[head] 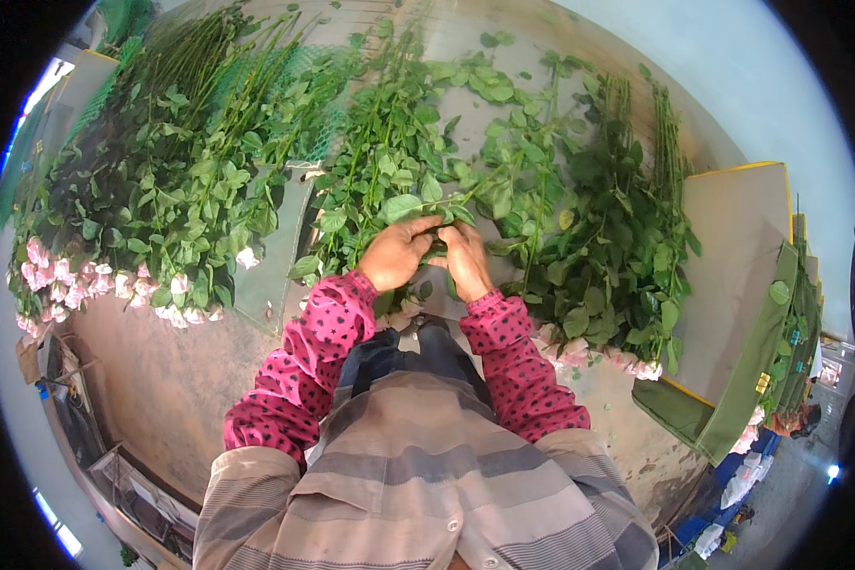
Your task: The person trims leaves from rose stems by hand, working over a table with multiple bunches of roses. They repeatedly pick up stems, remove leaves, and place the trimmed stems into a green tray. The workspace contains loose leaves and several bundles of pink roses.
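My left hand (397, 256) and my right hand (463, 258) meet over the middle of the table, fingertips close together and slightly blurred. A leafy rose stem (479, 187) runs away from them towards the far right, and my right fingers are curled around its near part. Broad green leaves (402, 208) lie against the left fingertips; whether that hand grips anything is hidden. Below my hands, a pale pink rose bloom (410, 308) shows partly. Leafy rose stems (381, 135) are laid out just beyond my left hand, with more loose ones (541, 178) beyond my right.
At left lies a large heap of roses with pink blooms (64, 281) facing me. Another bundle (605, 235) lies at right, beside a grey panel with yellow edging (737, 271) and green fabric (752, 370). Green netting (320, 107) and a grey-green flap (267, 263) are between bundles.
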Demonstrator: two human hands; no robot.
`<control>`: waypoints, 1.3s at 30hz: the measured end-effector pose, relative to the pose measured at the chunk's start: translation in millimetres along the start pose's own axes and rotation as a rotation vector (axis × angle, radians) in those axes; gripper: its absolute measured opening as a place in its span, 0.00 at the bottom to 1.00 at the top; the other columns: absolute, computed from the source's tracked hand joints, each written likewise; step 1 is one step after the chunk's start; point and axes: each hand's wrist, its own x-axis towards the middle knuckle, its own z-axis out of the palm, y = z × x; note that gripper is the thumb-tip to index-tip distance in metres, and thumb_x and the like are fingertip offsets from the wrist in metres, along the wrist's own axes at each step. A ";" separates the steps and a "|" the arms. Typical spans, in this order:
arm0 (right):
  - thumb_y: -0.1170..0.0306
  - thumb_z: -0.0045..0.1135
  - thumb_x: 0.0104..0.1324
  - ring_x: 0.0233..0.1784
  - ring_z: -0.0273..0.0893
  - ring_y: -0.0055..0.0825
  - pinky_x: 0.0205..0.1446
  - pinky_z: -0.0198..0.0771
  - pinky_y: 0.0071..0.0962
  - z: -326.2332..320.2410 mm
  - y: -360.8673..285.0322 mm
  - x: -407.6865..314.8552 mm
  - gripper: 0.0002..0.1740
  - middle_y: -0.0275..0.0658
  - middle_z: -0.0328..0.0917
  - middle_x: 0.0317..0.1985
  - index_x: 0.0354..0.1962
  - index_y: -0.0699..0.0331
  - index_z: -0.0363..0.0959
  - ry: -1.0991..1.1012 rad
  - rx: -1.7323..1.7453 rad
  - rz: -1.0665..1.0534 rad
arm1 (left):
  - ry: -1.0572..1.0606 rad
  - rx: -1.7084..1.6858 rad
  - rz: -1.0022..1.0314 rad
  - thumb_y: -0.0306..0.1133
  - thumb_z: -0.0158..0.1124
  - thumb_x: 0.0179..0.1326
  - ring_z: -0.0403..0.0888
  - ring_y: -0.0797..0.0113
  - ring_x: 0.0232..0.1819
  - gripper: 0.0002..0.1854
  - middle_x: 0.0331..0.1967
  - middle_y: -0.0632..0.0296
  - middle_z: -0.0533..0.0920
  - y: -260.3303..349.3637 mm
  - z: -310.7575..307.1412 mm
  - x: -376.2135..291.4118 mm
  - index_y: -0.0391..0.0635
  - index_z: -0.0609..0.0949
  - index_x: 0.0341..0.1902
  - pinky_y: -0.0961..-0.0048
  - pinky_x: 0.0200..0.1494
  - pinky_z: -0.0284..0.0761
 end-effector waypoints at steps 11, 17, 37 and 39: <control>0.63 0.45 0.71 0.23 0.77 0.24 0.21 0.68 0.22 -13.0 -26.5 1.4 0.17 0.40 0.81 0.32 0.45 0.71 0.68 -0.066 -0.117 0.036 | 0.589 0.176 -0.024 0.32 0.55 0.63 0.83 0.59 0.41 0.13 0.39 0.50 0.84 -39.8 -49.0 -24.8 0.41 0.77 0.50 0.68 0.46 0.76; 0.65 0.46 0.70 0.16 0.67 0.20 0.17 0.63 0.23 -41.4 21.1 47.1 0.18 0.36 0.82 0.27 0.46 0.74 0.70 0.076 -0.391 0.060 | 0.752 0.667 0.040 0.34 0.58 0.58 0.81 0.47 0.39 0.11 0.36 0.47 0.83 -61.7 -57.7 -15.3 0.45 0.81 0.42 0.56 0.42 0.76; 0.63 0.48 0.69 0.21 0.63 0.18 0.26 0.61 0.22 -13.8 1.3 17.6 0.17 0.34 0.79 0.26 0.33 0.70 0.76 0.017 -0.114 -0.031 | 0.302 -0.757 -0.171 0.35 0.59 0.65 0.75 0.77 0.31 0.09 0.31 0.70 0.79 4.7 -50.4 -5.8 0.46 0.80 0.46 0.78 0.29 0.70; 0.57 0.52 0.68 0.21 0.61 0.18 0.27 0.59 0.21 -14.2 0.0 17.7 0.21 0.29 0.71 0.22 0.31 0.70 0.74 0.022 -0.191 -0.086 | 0.329 -0.696 -0.141 0.34 0.58 0.64 0.76 0.73 0.33 0.10 0.30 0.64 0.79 8.1 -10.9 1.1 0.41 0.79 0.45 0.73 0.32 0.73</control>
